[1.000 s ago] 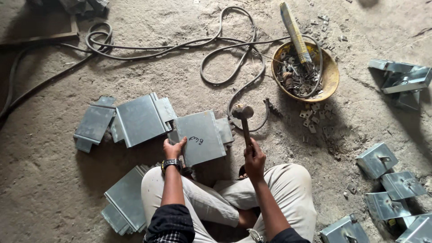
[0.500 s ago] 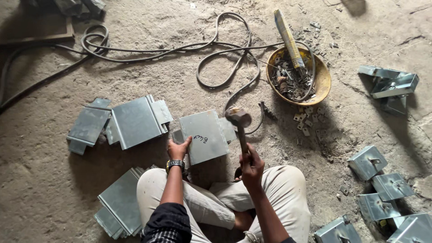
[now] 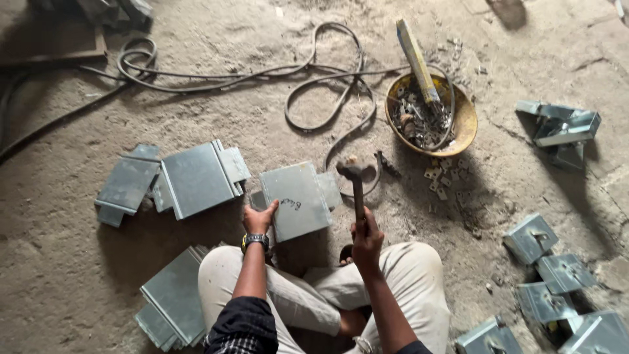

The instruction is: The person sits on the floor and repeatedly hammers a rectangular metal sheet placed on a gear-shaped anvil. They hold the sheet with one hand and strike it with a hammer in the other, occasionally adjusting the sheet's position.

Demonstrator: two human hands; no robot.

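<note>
Left hand: the left hand (image 3: 259,218) presses on the near left corner of a grey metal plate (image 3: 298,200), fingers curled over its edge and gripping it; a dark wristwatch (image 3: 255,240) sits on the wrist just behind the hand.
Right hand: the right hand (image 3: 367,237) is clenched around the lower end of a hammer (image 3: 356,183) handle, which stands nearly upright above the fist.
Hammer head: it is above the fingers of the right hand, over the right edge of the metal plate; whether it touches the plate cannot be told.
Metal plate: flat on the dirt floor (image 3: 275,98), between the 2 hands and just ahead of the person's crossed legs, with a dark scribble near its top.
Left of the left fingers: 2 more bent plates (image 3: 196,177) lie side by side, well apart from the hand.
Behind the left arm: a stack of plates (image 3: 171,301) lies beside the knee.
Ahead of the right fingers: a black cable (image 3: 314,98) loops across the floor.
Ahead and right: a yellow bowl (image 3: 464,121) holds scrap bits and a long stick.
Far right of the right fingers: several small metal brackets (image 3: 531,237) lie on the floor.
</note>
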